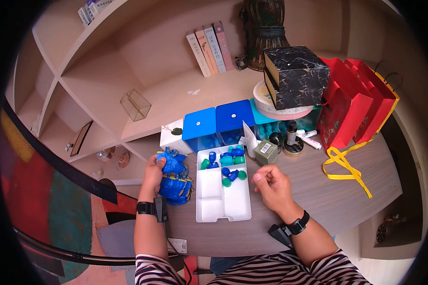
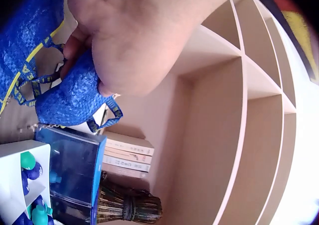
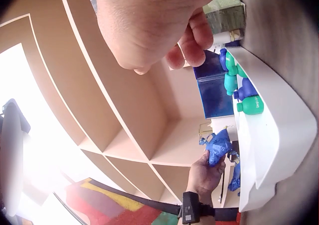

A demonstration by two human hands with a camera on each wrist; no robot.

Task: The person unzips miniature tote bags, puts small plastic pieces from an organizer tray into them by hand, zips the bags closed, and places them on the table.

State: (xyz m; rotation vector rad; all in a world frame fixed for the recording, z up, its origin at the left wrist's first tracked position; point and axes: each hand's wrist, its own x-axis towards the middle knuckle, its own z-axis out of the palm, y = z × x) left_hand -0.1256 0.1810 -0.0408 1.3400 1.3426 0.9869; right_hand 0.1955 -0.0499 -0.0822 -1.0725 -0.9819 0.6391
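My left hand [image 1: 153, 175] grips a small blue woven bag [image 1: 172, 161], its thumb on the near side and the other fingers partly hidden behind. Printed handles dangle from this bag in the left wrist view. Just below it on the table sits a second blue woven bag [image 1: 175, 189] with yellow trim. To the right of both bags lies a white divided tray [image 1: 209, 187], with small blue bottles [image 1: 235, 175] and green bottles [image 1: 227, 182] in its compartments. My right hand [image 1: 274, 189] hovers right of the tray, fingers loosely curled with nothing between them.
Behind the tray stand blue-lidded boxes [image 1: 199, 124] and a white box [image 1: 172, 137]. A green box [image 1: 266, 152], a white tube [image 1: 250, 141] and a dark bottle [image 1: 291, 133] are at the back right. Red paper bags [image 1: 342, 104] stand beyond, near a yellow ribbon [image 1: 342, 161].
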